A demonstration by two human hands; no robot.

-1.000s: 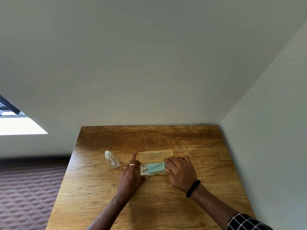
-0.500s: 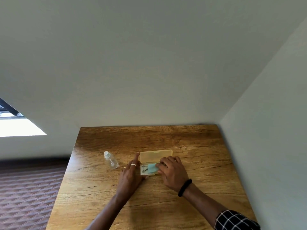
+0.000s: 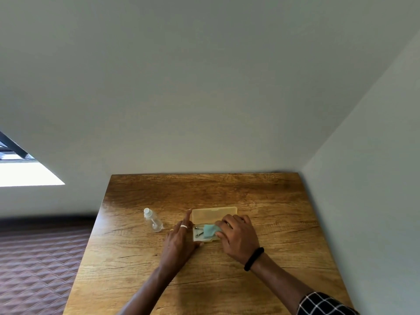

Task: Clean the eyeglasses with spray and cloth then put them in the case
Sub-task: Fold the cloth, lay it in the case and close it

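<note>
Wood-grain brown tabletop is filling the lower frame, tucked into a corner of plain grey walls. Nearest us, at 5 o'clock, a black-and-white checked sleeve is showing at the frame's edge, and a black band is sitting on that wrist. Both bare forearms are reaching toward 12 o'clock, out to mid-table.

The left hand is lying flat with its fingers straight and a pale ring showing. Its forefinger is pointing along the left end of the pale yellow translucent plastic case and its thumb is touching the near left corner. It is spread and gripping nothing.

Just at 3 o'clock from it, the right hand is hunching over the right half of the case tray. Fingertips and thumb are curling onto the small teal cleaning cloth, pinching its right edge. That cloth is lying inside the tray, over the dark-framed eyeglasses. Only thin dark pieces are peeking out at the left end; the rest is hidden. The case lid is lying open, tipped back toward 12 o'clock.

At 9 o'clock from the case, a small clear plastic spray bottle with a white cap is standing on its base, near the left hand but apart from it. Farther out at 9 o'clock, brown quilted-pattern flooring is showing below the table edge. At 10 o'clock a bright window is glaring white.
</note>
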